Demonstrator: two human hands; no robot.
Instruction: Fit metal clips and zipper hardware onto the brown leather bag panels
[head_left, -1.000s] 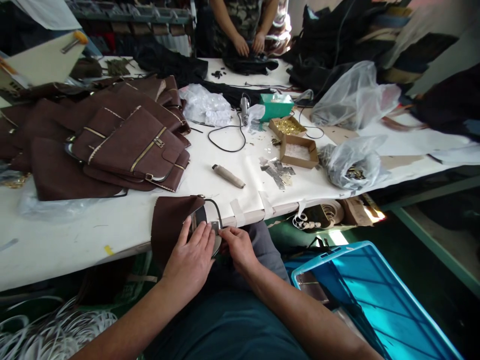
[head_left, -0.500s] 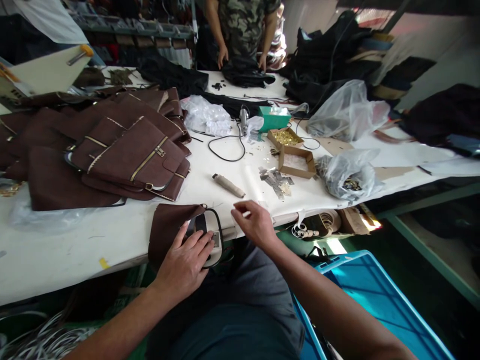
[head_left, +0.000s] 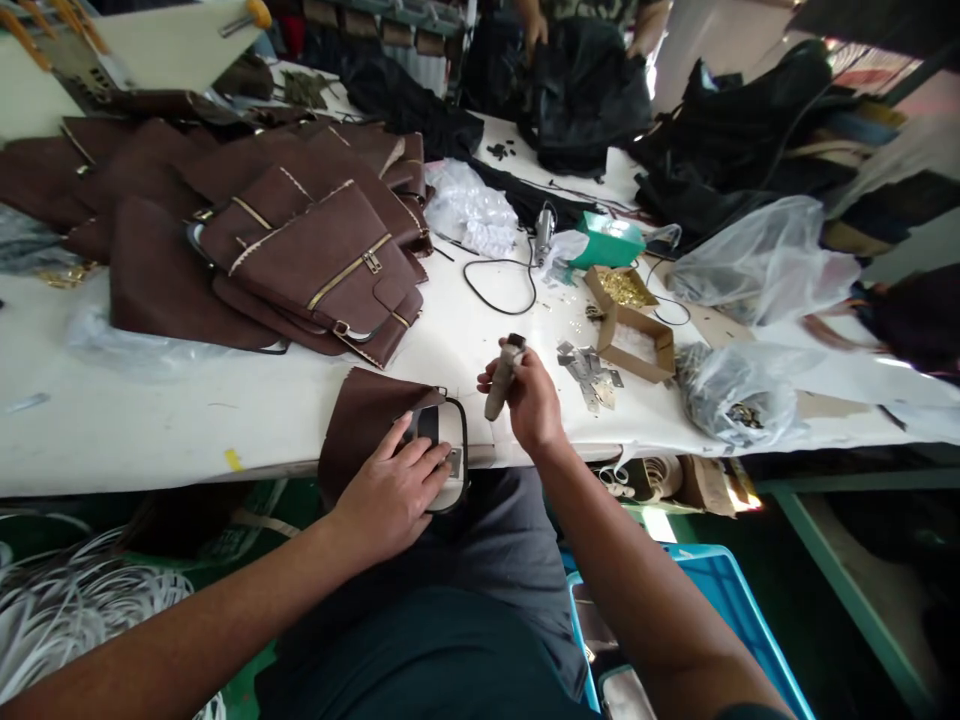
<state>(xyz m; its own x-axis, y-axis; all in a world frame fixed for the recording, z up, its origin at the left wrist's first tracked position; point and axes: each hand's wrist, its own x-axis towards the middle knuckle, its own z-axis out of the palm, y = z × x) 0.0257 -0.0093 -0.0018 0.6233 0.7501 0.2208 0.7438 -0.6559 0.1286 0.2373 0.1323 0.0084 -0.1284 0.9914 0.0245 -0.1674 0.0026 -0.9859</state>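
Observation:
A brown leather bag piece [head_left: 360,410] with a black-edged pale end lies at the table's front edge. My left hand [head_left: 401,480] rests flat on it, fingers stretched and spread over the black strip and a small metal plate [head_left: 454,462] on the pale part. Just to the right, my right hand [head_left: 531,392] is closed round a short stick-like tool [head_left: 502,378], wrapped in greyish tape and dark at its upper end. This tool is tilted and held above the table. Its exact kind cannot be made out.
Brown leather bags [head_left: 315,250] are piled at left. Metal plates [head_left: 589,375], small cardboard boxes [head_left: 637,345] and plastic bags [head_left: 742,395] sit at right. A black cable [head_left: 480,300] loops mid-table. Below right stands a blue crate [head_left: 705,590]. Across the table, a person handles black material [head_left: 581,95].
My right hand has taken up the tape-wrapped tool that lay on the table. My left hand stays on the bag piece. The view has shifted, and the other person's black material is raised.

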